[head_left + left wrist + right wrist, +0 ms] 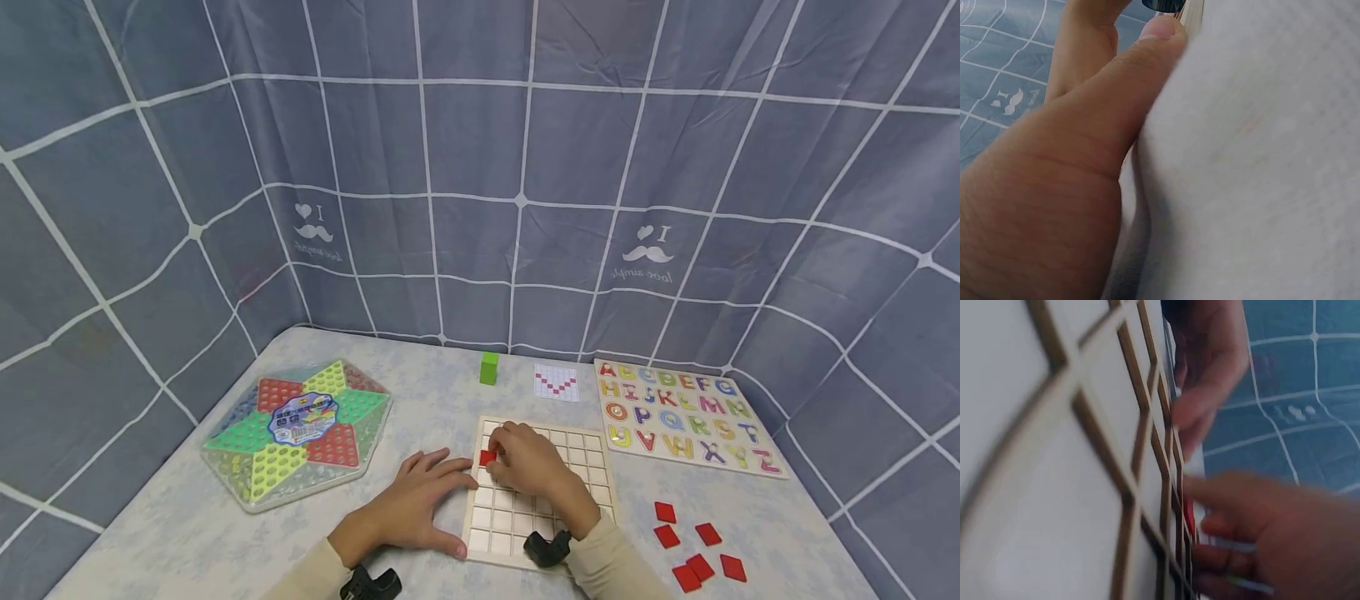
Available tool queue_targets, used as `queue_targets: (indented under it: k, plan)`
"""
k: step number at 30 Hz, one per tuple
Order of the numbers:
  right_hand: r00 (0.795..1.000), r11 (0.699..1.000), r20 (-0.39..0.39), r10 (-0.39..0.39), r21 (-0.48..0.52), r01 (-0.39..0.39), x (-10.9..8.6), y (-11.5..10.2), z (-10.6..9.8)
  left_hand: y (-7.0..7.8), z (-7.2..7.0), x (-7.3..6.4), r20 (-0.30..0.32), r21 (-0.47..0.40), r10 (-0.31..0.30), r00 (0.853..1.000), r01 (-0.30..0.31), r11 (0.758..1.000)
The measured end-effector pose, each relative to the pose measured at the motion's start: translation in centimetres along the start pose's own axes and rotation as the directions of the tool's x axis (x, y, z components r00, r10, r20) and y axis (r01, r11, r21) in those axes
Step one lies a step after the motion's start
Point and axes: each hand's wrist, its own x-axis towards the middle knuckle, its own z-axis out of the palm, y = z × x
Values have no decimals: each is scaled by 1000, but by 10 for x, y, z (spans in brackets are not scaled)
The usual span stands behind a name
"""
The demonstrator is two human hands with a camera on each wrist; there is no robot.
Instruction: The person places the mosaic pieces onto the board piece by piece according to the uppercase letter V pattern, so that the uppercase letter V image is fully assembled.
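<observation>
Taking the grid board (501, 521) as the dial, with twelve towards the curtain (480, 150), a star-patterned game (300, 429) lies between nine and ten o'clock, well apart, seemingly set aside to leave working room. At nine, the person's left hand (423, 500) is spread, fingers extended and thumb at the board's near-left edge, probably to steady it. The red tile (487, 457) sits at ten o'clock on the board, pinched at its side by the bent fingers of the right hand (528, 460), a hold that seems to suit lining it up with a cell. A green block (489, 368) stands at eleven; a card (557, 383) with a red V pattern lies at twelve, likely for easy viewing. Six loose red tiles (667, 537) lie towards four, apparently within the right hand's reach, and a letter board (686, 421) rests at two, out of the way.
</observation>
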Motion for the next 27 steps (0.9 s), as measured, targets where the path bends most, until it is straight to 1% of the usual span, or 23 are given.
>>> queue_targets:
  k: [2,4,6,8,10,11,12,13,14,15,17,18,19,20,21,22,24,26,27]
  plan:
    - [1000,996,19,-1,93,-1,-3,6,-4,-1,0,-1,1,1,4,1000,-4,1000]
    - [999,978,36,-14,209,6,-11,15,-13,-1,-2,0,5,-7,-1,1000,1,1000]
    - [999,951,33,-27,310,15,-27,30,-27,-2,-2,1,11,-16,-8,1000,8,1000]
    - [999,934,2,-32,356,29,-51,50,-42,-2,-3,1,16,-31,-14,1000,14,999]
    - [999,937,-44,-8,350,23,-83,73,-57,-2,-2,1,26,-49,-21,999,22,999]
    - [998,942,-60,21,337,1,-101,85,-64,-2,-2,0,29,-58,-23,999,25,998]
    - [995,948,-65,69,314,-45,-119,96,-70,-1,-1,0,31,-61,-24,999,26,998]
    - [989,949,-55,138,292,-116,-136,105,-76,-1,-1,0,32,-63,-25,999,27,998]
    - [976,942,-34,213,274,-196,-152,113,-81,-1,-1,0,33,-63,-28,999,30,998]
    - [957,924,1,289,261,-279,-167,119,-86,0,0,-1,31,-65,-28,999,30,997]
    - [917,887,95,387,235,-399,-190,129,-90,0,1,-1,31,-66,-29,999,31,997]
    - [898,870,137,418,224,-439,-198,133,-91,0,1,-2,32,-64,-29,999,31,997]
    - [889,861,168,425,229,-455,-205,136,-91,0,2,-2,33,-65,-29,999,31,997]
    - [890,861,187,416,232,-452,-209,138,-90,-1,2,-2,34,-65,-29,999,31,997]
    - [895,869,192,402,226,-439,-212,140,-88,-1,2,-2,34,-65,-29,999,32,997]
    - [904,880,187,384,224,-420,-214,142,-86,-1,2,-2,33,-65,-29,999,31,997]
    - [905,880,153,397,218,-423,-215,142,-82,-2,2,-2,32,-62,-26,999,28,998]
    - [900,879,113,422,192,-436,-214,142,-77,-2,1,-1,30,-55,-24,999,26,998]
    - [892,874,97,442,176,-452,-214,142,-75,-2,1,-1,29,-52,-23,999,25,998]
